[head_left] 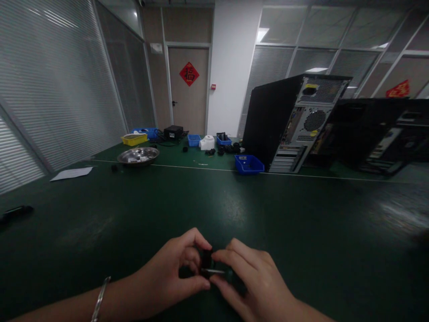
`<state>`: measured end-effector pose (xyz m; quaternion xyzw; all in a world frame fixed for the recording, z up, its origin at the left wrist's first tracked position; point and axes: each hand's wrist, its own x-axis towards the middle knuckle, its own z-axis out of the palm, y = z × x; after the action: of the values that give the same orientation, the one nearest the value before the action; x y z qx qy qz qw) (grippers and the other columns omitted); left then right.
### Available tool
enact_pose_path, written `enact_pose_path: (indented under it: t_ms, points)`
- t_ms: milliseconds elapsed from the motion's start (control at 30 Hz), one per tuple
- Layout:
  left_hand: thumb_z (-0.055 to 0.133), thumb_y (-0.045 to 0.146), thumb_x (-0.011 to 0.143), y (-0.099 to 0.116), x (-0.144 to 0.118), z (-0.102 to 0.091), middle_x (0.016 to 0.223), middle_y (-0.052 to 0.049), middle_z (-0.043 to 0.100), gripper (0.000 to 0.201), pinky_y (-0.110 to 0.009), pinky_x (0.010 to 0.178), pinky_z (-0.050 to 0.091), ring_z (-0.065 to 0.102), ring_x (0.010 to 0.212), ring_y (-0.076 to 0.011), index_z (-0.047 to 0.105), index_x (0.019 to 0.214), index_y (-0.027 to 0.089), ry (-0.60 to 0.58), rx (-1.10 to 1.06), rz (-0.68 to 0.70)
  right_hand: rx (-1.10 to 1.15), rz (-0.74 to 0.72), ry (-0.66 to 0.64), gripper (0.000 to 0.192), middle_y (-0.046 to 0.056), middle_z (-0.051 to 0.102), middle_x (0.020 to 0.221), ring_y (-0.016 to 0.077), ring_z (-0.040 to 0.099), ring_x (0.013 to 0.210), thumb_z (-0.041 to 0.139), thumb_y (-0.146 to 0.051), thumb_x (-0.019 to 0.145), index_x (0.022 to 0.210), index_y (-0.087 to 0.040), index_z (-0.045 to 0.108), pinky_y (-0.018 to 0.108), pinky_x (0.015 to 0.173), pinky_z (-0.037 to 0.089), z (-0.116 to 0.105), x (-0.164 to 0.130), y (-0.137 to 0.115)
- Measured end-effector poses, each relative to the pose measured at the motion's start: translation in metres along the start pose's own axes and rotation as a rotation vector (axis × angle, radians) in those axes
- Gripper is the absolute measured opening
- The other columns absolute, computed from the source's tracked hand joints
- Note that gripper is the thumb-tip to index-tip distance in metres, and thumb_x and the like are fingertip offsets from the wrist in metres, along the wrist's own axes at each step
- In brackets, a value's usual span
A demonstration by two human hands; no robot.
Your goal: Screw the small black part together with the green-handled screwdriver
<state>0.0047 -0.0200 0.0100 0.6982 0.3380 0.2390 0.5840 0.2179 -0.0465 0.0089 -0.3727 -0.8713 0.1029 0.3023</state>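
Note:
My left hand (pixel 170 273) pinches a small black part (pixel 206 259) between thumb and fingers, low over the dark green table (pixel 234 210). My right hand (pixel 258 281) meets it from the right and holds a thin tool with a metal shaft (pixel 214 271), its tip against the black part. The tool's handle is mostly hidden in my fingers. A metal bracelet (pixel 99 297) circles my left wrist.
A black computer tower (pixel 295 120) stands open-backed at the far right, a blue bin (pixel 248 164) beside it. A metal bowl (pixel 138 156), yellow and blue trays, a white sheet of paper (pixel 71 173) and a dark object (pixel 16 212) lie to the left.

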Motion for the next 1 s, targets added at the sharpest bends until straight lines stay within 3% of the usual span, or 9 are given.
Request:
enact_pose_path:
  t_ms: [200,467,633,733,867,1000]
  points:
    - [0.069,0.014,0.079,-0.002,0.0,0.001,0.088,-0.001,0.063,0.035,-0.033,0.077,0.049,0.062,0.083,-0.0176,0.05,0.107,0.019,0.004,0.035,0.008,-0.121,-0.043,-0.001,0.016,0.004,0.065,0.081,0.0181,0.063,0.066,0.062,-0.017,0.082,0.099,-0.019,0.062,0.026,0.055,0.045,0.004,-0.001,0.002]
    - [0.071,0.019,0.08,-0.002,0.005,0.004,0.076,0.002,0.061,0.026,-0.027,0.066,0.045,0.061,0.072,-0.014,0.052,0.096,0.017,0.045,-0.169,-0.067,-0.153,-0.18,0.053,0.016,0.006,0.065,0.076,0.0178,0.06,0.06,0.052,-0.022,0.093,0.1,-0.013,0.063,0.027,0.049,0.042,0.004,0.0,0.0]
    - [0.066,0.017,0.083,0.001,0.011,-0.001,0.093,-0.003,0.068,0.026,-0.031,0.074,0.049,0.064,0.081,-0.0165,0.053,0.105,0.018,0.061,-0.269,0.0,-0.114,-0.198,0.032,0.029,0.008,0.068,0.085,0.0188,0.063,0.066,0.049,-0.019,0.093,0.121,-0.011,0.056,0.027,0.055,0.046,0.001,0.0,0.001]
    - [0.063,0.019,0.085,0.0,0.019,-0.024,0.102,-0.009,0.071,0.022,-0.031,0.077,0.049,0.065,0.082,-0.0174,0.058,0.106,0.015,0.288,-0.309,-0.018,-0.044,-0.098,-0.003,0.038,0.008,0.068,0.092,0.0189,0.066,0.072,0.053,-0.016,0.09,0.128,-0.016,0.052,0.027,0.06,0.048,-0.001,-0.003,0.003]
    - [0.06,0.01,0.086,-0.01,0.03,-0.077,0.1,-0.008,0.073,0.02,-0.025,0.072,0.049,0.064,0.082,-0.0156,0.066,0.104,0.016,0.894,-0.465,0.044,0.057,0.043,-0.066,0.035,0.007,0.067,0.095,0.0188,0.066,0.075,0.053,-0.014,0.089,0.123,-0.02,0.057,0.028,0.061,0.049,-0.003,-0.003,0.006]
    - [0.038,0.0,0.094,-0.022,0.031,-0.126,0.091,-0.005,0.069,0.033,-0.017,0.068,0.048,0.062,0.077,-0.01,0.067,0.088,0.014,1.155,-0.528,0.08,0.129,0.096,-0.115,0.031,0.006,0.067,0.094,0.0189,0.066,0.076,0.053,-0.015,0.089,0.118,-0.021,0.061,0.028,0.062,0.049,-0.003,-0.002,0.007]
